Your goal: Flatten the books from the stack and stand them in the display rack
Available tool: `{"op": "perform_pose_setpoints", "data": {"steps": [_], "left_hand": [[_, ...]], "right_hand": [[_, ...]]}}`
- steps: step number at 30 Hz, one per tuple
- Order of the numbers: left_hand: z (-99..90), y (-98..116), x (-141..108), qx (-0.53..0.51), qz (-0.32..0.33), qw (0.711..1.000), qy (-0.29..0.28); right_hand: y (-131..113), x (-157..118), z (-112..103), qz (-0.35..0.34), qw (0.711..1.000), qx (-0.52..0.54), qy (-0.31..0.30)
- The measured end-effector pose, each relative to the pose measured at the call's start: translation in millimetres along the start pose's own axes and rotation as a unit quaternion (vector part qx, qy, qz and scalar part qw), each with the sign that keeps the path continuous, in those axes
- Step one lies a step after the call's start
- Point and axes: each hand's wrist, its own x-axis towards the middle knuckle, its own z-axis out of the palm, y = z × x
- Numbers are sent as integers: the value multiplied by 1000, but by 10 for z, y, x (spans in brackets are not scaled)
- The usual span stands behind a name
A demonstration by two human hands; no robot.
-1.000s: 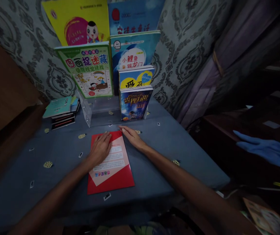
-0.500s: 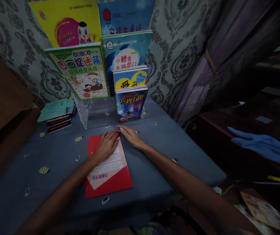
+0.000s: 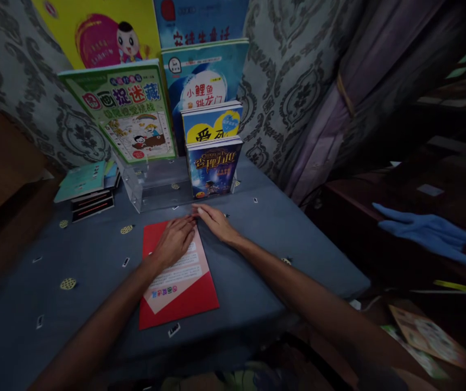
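A red book (image 3: 194, 312) with a pale printed panel lies flat on the cloth-covered table. Across its upper part rests my left hand (image 3: 175, 239), palm down, fingers stretched forward. My right hand (image 3: 215, 222) is at the book's far right corner, its fingers straight and angled in toward my left fingertips. The two hands' fingertips meet or nearly meet there. Whether the right fingers touch the book's edge is hard to tell. Just beyond them stands a small dark blue book (image 3: 213, 169).
A transparent stand (image 3: 157, 195) holds a green book (image 3: 135, 117), a teal book (image 3: 206, 70) and others upright. Several books are piled (image 3: 80, 182) to its left. On the right, a blue glove (image 3: 432, 231) lies on a dark surface, with a picture book (image 3: 428, 334) lower down.
The view has shifted slightly, so the stand and books sit a little further left and higher. Both hands stay at the red book's far end, nearly unmoved.
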Motion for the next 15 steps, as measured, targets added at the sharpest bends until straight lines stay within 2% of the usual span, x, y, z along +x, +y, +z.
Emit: {"op": "perform_pose_setpoints", "data": {"steps": [6,15], "left_hand": [[-42,8,4,-13,23,1000,5],[-103,71,-67,-25,47,998,-27]], "right_hand": [[-24,-27,16,-13,998,-64,-14],[-80,-64,8,-38,990,-124,-47]]}}
